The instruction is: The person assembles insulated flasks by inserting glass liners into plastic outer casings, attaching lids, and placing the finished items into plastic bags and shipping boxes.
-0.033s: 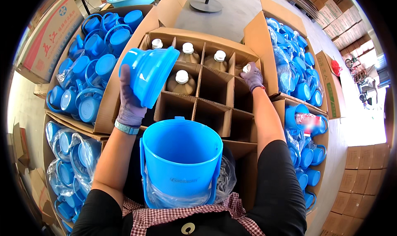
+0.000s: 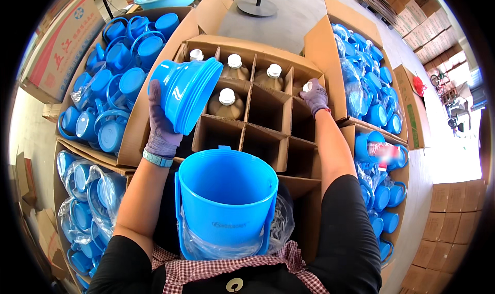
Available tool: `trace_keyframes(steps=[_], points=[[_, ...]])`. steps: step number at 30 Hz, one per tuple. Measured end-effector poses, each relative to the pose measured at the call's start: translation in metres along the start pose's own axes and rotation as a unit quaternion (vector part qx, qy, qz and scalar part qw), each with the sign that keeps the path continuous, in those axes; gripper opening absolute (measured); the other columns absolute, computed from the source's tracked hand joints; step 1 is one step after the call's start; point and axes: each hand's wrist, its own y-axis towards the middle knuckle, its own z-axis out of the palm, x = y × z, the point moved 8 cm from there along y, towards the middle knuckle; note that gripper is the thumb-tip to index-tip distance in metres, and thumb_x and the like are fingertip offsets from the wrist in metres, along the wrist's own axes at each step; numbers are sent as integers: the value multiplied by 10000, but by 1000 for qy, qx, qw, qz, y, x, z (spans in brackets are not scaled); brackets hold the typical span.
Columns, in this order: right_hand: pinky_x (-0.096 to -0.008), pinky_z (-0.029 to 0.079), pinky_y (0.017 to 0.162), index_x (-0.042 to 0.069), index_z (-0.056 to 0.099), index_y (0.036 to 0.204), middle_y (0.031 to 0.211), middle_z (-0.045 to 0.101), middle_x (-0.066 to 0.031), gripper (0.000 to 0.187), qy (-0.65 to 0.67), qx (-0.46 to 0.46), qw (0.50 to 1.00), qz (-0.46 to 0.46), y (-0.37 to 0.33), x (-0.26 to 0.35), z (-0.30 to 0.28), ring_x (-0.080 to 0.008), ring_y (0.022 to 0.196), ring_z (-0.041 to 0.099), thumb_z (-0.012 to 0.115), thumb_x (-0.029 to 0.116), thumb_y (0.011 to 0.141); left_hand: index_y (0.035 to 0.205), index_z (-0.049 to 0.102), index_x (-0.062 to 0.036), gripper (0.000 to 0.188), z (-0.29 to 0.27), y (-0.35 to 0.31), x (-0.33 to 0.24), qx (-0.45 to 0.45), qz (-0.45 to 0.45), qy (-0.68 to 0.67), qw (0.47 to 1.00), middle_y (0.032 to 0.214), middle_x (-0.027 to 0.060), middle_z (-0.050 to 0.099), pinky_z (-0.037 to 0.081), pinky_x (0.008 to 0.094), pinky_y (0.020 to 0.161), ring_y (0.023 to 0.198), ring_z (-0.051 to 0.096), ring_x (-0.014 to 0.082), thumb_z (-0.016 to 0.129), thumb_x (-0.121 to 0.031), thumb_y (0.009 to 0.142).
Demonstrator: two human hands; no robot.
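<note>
Gripping a glossy, stepped, bowl-shaped blue plastic piece (image 2: 188, 95) in the gloved left hand (image 2: 164, 121), tilting it over the left cells of a divided cardboard box (image 2: 268, 131). Having a smooth, cylindrical blue bucket (image 2: 227, 219) upright between the forearms (image 2: 139, 193). Working among cartons (image 2: 320, 44) of handled blue containers (image 2: 132, 80), with grey floor (image 2: 294, 15) beyond. Reaching both forearms forward, curling the gloved right hand (image 2: 315, 97) around a white bottle cap (image 2: 308, 86) in the far-right cell.

The left hand (image 2: 163, 123) wears a greyish-purple glove (image 2: 164, 140), with a pale blue band (image 2: 158, 159) around the wrist; the right hand (image 2: 315, 95) wears a similar glove (image 2: 317, 102), red at the cuff (image 2: 323, 110). Short black sleeves (image 2: 351, 232) cover the upper arms. Red-and-white checked cloth (image 2: 216, 269) borders the black front (image 2: 203, 283), which bears a pale ring-shaped emblem (image 2: 234, 284).
</note>
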Motion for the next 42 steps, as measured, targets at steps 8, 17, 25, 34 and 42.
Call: trace_keyframes(steps=[8, 17, 25, 34, 42], points=[[-377, 602, 846, 94, 613, 1283, 1028, 760, -159, 723, 109, -169, 961, -190, -66, 107, -221, -264, 930, 755, 915, 364, 684, 1538, 428, -13, 898, 13, 1, -48, 38, -5, 85, 996, 1497, 210, 550, 477, 497, 1138, 1329, 584, 351, 619, -658, 943], [-245, 501, 724, 60, 646, 1057, 870, 626, 0, 197, 226, -237, 778, -536, -123, 239, -490, -88, 804, 602, 738, 203, 957, 1500, 494, -44, 1076, 152, 22, -13, 319, -119, -14, 940, 1586, 276, 410, 307, 546, 1249, 1531, 286, 435, 647, -831, 782], [-245, 443, 649, 103, 671, 858, 772, 567, 35, 246, 565, 117, 730, -367, -100, 353, -385, -67, 697, 529, 674, 290, 1017, 1478, 516, -53, 899, 161, -55, -42, 228, 48, 508, 829, 1563, 238, 450, 331, 547, 1226, 1487, 347, 396, 585, -720, 879], [-289, 562, 734, -9, 561, 1251, 991, 666, -99, 581, 470, 221, 797, -307, -159, 347, -249, -151, 852, 662, 819, 356, 880, 1497, 495, -64, 692, 107, -54, -83, 183, 81, 444, 873, 1529, 188, 510, 382, 521, 1196, 1410, 471, 360, 537, -551, 1006], [-306, 544, 870, -27, 555, 1309, 1076, 683, -122, 655, 473, 254, 840, -78, -261, 283, -138, -166, 948, 655, 860, 325, 848, 1526, 457, -60, 820, 88, 12, -39, 78, -52, 147, 985, 1500, 180, 547, 463, 498, 1148, 1333, 578, 323, 649, -607, 946]])
